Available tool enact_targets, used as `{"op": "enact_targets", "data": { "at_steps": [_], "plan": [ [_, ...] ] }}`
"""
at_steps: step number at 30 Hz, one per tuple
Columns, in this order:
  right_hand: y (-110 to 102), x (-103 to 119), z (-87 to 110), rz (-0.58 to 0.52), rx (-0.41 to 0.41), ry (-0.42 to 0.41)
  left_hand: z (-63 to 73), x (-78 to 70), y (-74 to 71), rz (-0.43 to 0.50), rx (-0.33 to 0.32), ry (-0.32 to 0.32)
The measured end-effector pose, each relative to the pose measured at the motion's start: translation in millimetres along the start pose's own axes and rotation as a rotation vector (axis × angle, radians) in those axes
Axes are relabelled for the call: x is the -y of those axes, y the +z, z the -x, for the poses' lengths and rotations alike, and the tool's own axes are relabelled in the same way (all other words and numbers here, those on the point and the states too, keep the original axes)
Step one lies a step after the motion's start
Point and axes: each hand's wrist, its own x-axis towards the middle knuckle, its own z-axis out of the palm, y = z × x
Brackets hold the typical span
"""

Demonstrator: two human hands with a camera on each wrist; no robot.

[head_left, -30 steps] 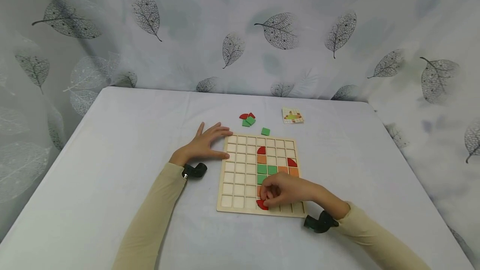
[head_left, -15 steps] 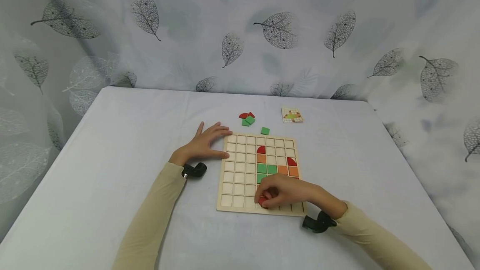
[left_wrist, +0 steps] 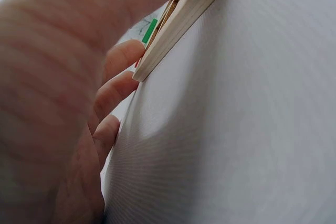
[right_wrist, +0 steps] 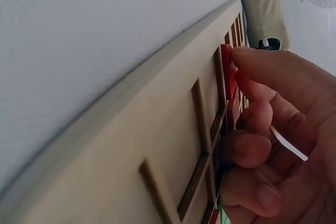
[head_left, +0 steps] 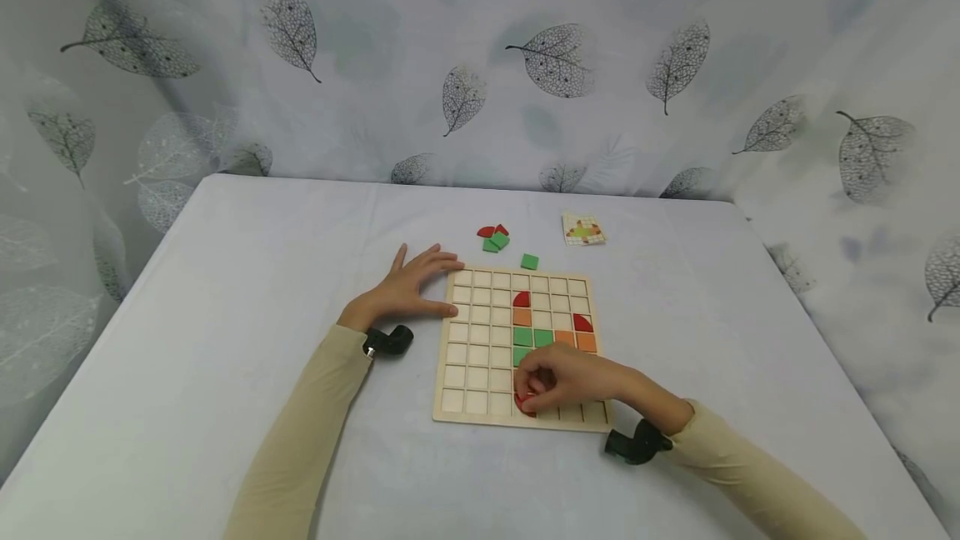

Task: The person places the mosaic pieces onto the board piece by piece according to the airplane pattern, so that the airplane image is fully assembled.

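A square wooden grid board (head_left: 480, 418) lies on the white-covered table. Its right half bears red quarter-round tiles (head_left: 521, 299), orange square tiles (head_left: 522, 317) and green square tiles (head_left: 522, 337). My right hand (head_left: 566, 373) is over the lower right part, fingers curled, thumb and index finger pinching a red quarter-round tile (right_wrist: 228, 72) in a cell near the front edge. That hand hides some cells beneath it. My left hand (head_left: 401, 290) is spread at the board's left side, thumb touching the left edge and fingertips at the far left corner.
Behind the board lies a small pile of red and green tiles (head_left: 496, 242). A single green tile (head_left: 530, 262) is just beyond the far edge. A patterned card (head_left: 583, 230) lies farther back right. A leaf-print curtain (head_left: 360, 65) hangs behind the table.
My right hand's fingers have shifted slightly about the red quarter-round tile, moving toward the front left and then back a little. The left hand has stayed in place.
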Motion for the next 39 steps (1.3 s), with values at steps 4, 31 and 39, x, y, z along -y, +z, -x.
{"op": "enact_targets", "data": {
  "at_steps": [4, 31, 39],
  "plan": [
    [-1, 0, -1.5, -0.003, -0.006, -0.001, 0.2, 0.8, 0.9, -0.002, 0.000, 0.003],
    [-33, -22, -23.4, -0.016, -0.160, 0.015, -0.7, 2.5, 0.3, 0.002, -0.011, 0.008],
    [-40, -32, -29.7, -0.030, -0.240, 0.082, -0.1, 1.1, 0.3, 0.015, -0.008, 0.002]
  ]
}}
